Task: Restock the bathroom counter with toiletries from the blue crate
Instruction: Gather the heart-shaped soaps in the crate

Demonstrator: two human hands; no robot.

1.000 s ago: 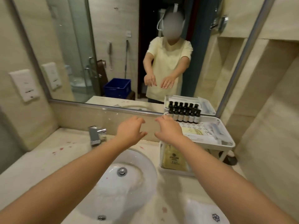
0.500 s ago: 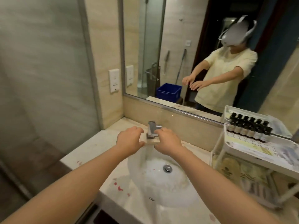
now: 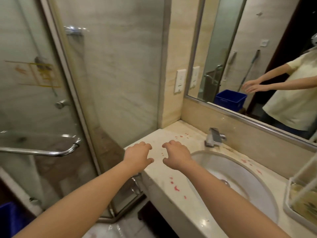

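Note:
Both arms reach forward over the left end of the marble counter (image 3: 164, 134). My left hand (image 3: 138, 156) and my right hand (image 3: 176, 156) hover side by side, palms down, fingers loosely curled, holding nothing. A corner of the blue crate (image 3: 7, 219) shows at the bottom left on the floor, and its reflection (image 3: 230, 99) appears in the mirror. At the right edge stands the white toiletry rack (image 3: 295, 200) with packets on its lower shelf.
A white sink (image 3: 240, 172) with a chrome tap (image 3: 213, 137) lies right of my hands. A glass shower door (image 3: 42, 100) with a chrome handle (image 3: 51, 152) fills the left. The mirror (image 3: 257, 57) hangs above the counter, with a wall socket (image 3: 180, 80) beside it.
The view has swung left, from the rack and bottles toward the shower door. Both hands moved left with it, from over the sink to the counter's left end, still holding nothing.

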